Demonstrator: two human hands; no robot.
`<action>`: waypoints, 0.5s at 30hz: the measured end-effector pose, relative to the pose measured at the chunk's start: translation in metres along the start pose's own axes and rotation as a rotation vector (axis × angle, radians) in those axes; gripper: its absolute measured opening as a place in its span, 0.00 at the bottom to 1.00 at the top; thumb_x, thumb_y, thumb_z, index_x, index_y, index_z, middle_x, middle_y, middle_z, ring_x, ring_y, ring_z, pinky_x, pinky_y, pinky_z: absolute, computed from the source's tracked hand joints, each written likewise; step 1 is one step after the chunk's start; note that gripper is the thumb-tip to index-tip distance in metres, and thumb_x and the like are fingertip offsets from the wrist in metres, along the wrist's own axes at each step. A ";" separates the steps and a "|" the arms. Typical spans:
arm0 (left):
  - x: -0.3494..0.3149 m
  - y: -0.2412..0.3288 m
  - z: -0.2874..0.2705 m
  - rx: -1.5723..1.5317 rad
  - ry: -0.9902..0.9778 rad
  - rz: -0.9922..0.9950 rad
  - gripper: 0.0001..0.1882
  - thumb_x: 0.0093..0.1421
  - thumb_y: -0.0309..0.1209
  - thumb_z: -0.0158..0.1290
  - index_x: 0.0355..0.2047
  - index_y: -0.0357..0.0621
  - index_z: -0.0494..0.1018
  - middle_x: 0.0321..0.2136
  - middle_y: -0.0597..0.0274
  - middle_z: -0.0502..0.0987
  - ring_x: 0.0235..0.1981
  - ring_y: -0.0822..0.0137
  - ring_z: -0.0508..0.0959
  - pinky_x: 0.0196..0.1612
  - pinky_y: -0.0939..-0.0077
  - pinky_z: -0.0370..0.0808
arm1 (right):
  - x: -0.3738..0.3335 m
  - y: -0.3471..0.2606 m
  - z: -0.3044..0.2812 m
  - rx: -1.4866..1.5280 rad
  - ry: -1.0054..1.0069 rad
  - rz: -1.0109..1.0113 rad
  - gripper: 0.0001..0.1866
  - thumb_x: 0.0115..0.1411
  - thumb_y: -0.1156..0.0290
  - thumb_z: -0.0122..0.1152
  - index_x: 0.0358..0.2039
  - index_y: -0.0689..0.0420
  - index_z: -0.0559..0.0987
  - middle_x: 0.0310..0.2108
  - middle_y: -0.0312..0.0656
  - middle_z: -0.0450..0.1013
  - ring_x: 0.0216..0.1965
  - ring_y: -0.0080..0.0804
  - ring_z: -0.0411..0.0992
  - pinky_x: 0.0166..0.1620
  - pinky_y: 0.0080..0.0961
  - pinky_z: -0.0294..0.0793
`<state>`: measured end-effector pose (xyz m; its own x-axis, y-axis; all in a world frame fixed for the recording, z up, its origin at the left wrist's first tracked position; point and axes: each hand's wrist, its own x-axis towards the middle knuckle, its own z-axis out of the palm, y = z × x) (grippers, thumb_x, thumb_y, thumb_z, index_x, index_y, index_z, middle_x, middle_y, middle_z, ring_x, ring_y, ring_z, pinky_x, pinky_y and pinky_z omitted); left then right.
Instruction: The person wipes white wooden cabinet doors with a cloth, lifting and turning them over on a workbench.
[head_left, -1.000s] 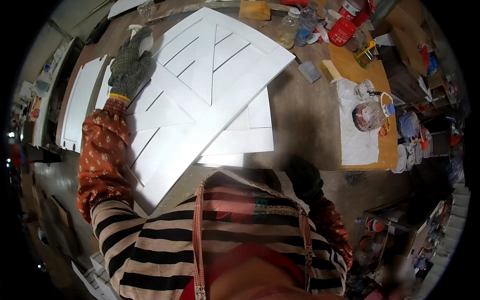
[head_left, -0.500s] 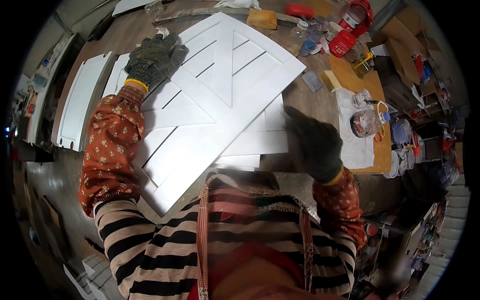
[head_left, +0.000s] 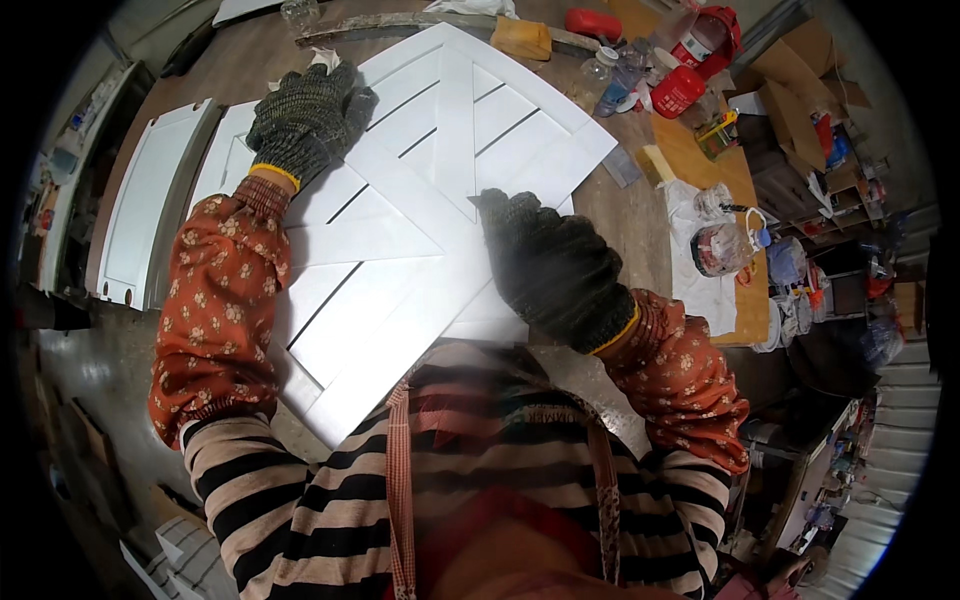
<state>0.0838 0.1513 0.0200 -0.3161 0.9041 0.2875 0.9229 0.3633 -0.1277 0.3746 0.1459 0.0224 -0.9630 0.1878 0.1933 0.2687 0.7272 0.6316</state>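
A white grooved panel (head_left: 400, 290), like a cabinet door, lies at a slant in front of me over other white boards. My left hand (head_left: 305, 120), in a dark knit glove with a yellow cuff, is closed at the panel's upper left edge. A scrap of white material (head_left: 325, 60) shows just beyond its fingers. Over the panel's right part is my right hand (head_left: 555, 270), in a matching glove, slightly blurred, its fingers curled. A small grey tip (head_left: 475, 203) pokes out at its fingertips; what it belongs to is hidden.
White panels (head_left: 160, 200) lie on the table at left. At the far right stand plastic bottles (head_left: 595, 75), a red jar (head_left: 678, 92) and a yellow sponge-like block (head_left: 520, 40). A clear jug (head_left: 720, 248) rests on a white cloth (head_left: 690, 290) at right. Cardboard boxes (head_left: 795, 120) are beyond.
My right hand has swung left from beside the panel to over its right part, with its fingers curled. The left hand stays at the panel's edge.
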 end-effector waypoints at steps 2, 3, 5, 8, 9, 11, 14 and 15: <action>0.001 -0.002 0.003 0.018 0.022 0.007 0.27 0.61 0.55 0.39 0.55 0.55 0.66 0.50 0.53 0.71 0.49 0.49 0.71 0.50 0.50 0.69 | -0.002 -0.012 0.011 -0.268 0.004 0.004 0.20 0.57 0.72 0.51 0.49 0.69 0.70 0.36 0.47 0.73 0.29 0.31 0.73 0.25 0.26 0.72; 0.001 -0.002 0.006 0.025 0.034 0.012 0.27 0.61 0.54 0.39 0.55 0.54 0.66 0.50 0.52 0.71 0.50 0.49 0.71 0.50 0.50 0.69 | -0.003 -0.016 0.018 -0.380 0.010 -0.010 0.20 0.59 0.71 0.50 0.50 0.69 0.71 0.37 0.47 0.73 0.29 0.31 0.73 0.25 0.25 0.72; 0.002 0.001 -0.003 -0.003 -0.043 0.012 0.28 0.62 0.54 0.39 0.56 0.55 0.66 0.51 0.52 0.71 0.51 0.49 0.71 0.51 0.50 0.68 | -0.001 -0.018 0.029 -0.506 0.062 -0.024 0.20 0.62 0.69 0.47 0.51 0.68 0.70 0.40 0.49 0.73 0.33 0.33 0.74 0.30 0.28 0.74; 0.000 -0.001 0.001 0.014 0.006 0.028 0.27 0.62 0.54 0.39 0.56 0.55 0.66 0.50 0.51 0.71 0.50 0.49 0.71 0.50 0.50 0.68 | 0.001 -0.030 0.029 -0.644 0.142 0.161 0.21 0.65 0.67 0.43 0.54 0.66 0.68 0.48 0.54 0.70 0.45 0.40 0.72 0.43 0.36 0.74; 0.000 -0.002 0.004 0.029 0.049 0.036 0.27 0.62 0.53 0.39 0.56 0.55 0.66 0.49 0.50 0.71 0.50 0.49 0.72 0.50 0.50 0.69 | 0.001 -0.033 0.034 -0.654 0.134 0.198 0.21 0.65 0.66 0.42 0.55 0.65 0.68 0.50 0.56 0.69 0.49 0.42 0.71 0.47 0.40 0.73; 0.001 0.001 -0.002 0.009 0.016 0.035 0.27 0.62 0.53 0.39 0.56 0.55 0.66 0.49 0.50 0.72 0.49 0.50 0.72 0.49 0.51 0.69 | -0.003 -0.038 0.051 -0.578 0.070 0.104 0.17 0.64 0.67 0.43 0.50 0.63 0.69 0.47 0.55 0.67 0.48 0.42 0.67 0.46 0.41 0.68; 0.000 -0.004 0.009 0.038 0.058 0.011 0.27 0.62 0.53 0.39 0.56 0.55 0.66 0.48 0.50 0.72 0.48 0.50 0.73 0.49 0.51 0.69 | 0.010 -0.012 0.021 -0.496 0.220 -0.040 0.08 0.59 0.70 0.50 0.26 0.60 0.73 0.26 0.45 0.66 0.26 0.29 0.64 0.22 0.27 0.62; -0.001 -0.006 0.012 0.053 0.092 -0.002 0.27 0.62 0.53 0.39 0.56 0.55 0.65 0.48 0.50 0.72 0.48 0.50 0.73 0.49 0.51 0.70 | 0.015 -0.007 0.013 -0.474 0.269 -0.064 0.11 0.58 0.71 0.53 0.20 0.59 0.74 0.20 0.42 0.67 0.20 0.25 0.64 0.16 0.23 0.61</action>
<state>0.0757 0.1509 0.0089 -0.2944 0.8797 0.3734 0.9085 0.3789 -0.1761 0.3583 0.1520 0.0107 -0.9548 -0.0676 0.2896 0.2504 0.3425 0.9055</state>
